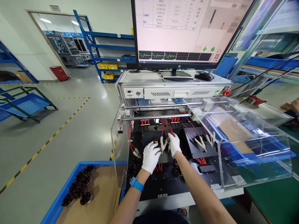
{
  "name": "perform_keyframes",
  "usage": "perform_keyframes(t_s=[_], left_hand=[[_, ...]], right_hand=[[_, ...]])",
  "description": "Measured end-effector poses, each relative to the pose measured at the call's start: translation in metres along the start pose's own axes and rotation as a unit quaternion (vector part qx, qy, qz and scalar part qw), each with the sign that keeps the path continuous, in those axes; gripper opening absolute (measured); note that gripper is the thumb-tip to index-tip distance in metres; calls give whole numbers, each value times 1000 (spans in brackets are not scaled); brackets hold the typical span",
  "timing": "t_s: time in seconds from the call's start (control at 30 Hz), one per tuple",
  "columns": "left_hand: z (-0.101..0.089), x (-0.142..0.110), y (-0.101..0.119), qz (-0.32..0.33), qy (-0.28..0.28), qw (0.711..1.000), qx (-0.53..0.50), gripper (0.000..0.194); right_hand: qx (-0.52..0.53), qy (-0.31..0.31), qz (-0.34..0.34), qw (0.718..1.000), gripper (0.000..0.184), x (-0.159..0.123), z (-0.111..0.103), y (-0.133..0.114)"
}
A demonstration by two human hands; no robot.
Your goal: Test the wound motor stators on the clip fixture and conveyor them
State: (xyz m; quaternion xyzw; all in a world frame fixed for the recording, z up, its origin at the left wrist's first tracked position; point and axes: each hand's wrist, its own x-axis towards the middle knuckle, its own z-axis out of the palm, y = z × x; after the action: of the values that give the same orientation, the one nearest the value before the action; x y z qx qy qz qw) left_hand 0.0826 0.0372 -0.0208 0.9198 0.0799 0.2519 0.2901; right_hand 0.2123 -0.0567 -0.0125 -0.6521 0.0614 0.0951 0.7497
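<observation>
My left hand (150,157), in a white glove, reaches over the black test plate (147,134). Its fingers are bent round a small wound motor stator (156,142), which they partly cover. My right hand (174,144), also gloved, pinches a clip (169,140) on a red lead at the right of that stator. Between both hands, a white-sleeved clip (163,145) hangs from a red wire. More such clips (200,143) lie on the tilted plate at right, and a pair (136,153) rests at left. Dark stators (137,163) sit beside my left wrist.
A clear acrylic cover (254,140) stands out to the right. Metal rods (156,117) cross behind the plates, below the monitor (191,34). A blue tray (79,165) with several stators (80,185) on cardboard stands at lower left. A red stop button (226,92) is at the housing's right.
</observation>
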Motion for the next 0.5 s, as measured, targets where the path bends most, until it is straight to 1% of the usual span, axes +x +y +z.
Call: perform_keyframes(t_s=[0.03, 0.1, 0.17, 0.2, 0.23, 0.3, 0.33, 0.37, 0.4, 0.43, 0.5], left_hand=[[-2, -6, -3, 8, 10, 1000, -2, 18], [-6, -20, -10, 5, 52, 999, -2, 28], [-10, -33, -20, -36, 109, 993, -6, 35], [-12, -37, -25, -75, 140, 987, -12, 39], [-14, -40, -31, -130, 172, 976, -21, 45], [-15, -42, -44, -270, 209, 938, -63, 62], [-15, -42, -51, -334, 210, 914, -91, 68], [-14, -41, -57, -383, 201, 894, -119, 69], [-14, -39, -63, -412, 186, 880, -145, 65], [-13, -38, -68, -422, 171, 875, -167, 58], [-13, -35, -74, -414, 159, 876, -188, 41]], right_hand=[[7, 1, 5, 1000, 37, 0, 0, 0], [23, 5, 12, 1000, 37, 1, 1, 0], [34, 8, 13, 999, 39, 2, 1, 1], [38, 10, 13, 999, 40, 2, 2, 2], [42, 11, 12, 999, 40, 2, 2, 3], [50, 12, 9, 999, 38, 2, 2, 5], [54, 13, 7, 998, 37, 2, 2, 6], [57, 13, 4, 998, 35, 2, 2, 7], [60, 15, 1, 998, 34, 2, 2, 8], [61, 17, -2, 998, 33, 2, 2, 8], [63, 20, -6, 998, 33, 1, 2, 8]])
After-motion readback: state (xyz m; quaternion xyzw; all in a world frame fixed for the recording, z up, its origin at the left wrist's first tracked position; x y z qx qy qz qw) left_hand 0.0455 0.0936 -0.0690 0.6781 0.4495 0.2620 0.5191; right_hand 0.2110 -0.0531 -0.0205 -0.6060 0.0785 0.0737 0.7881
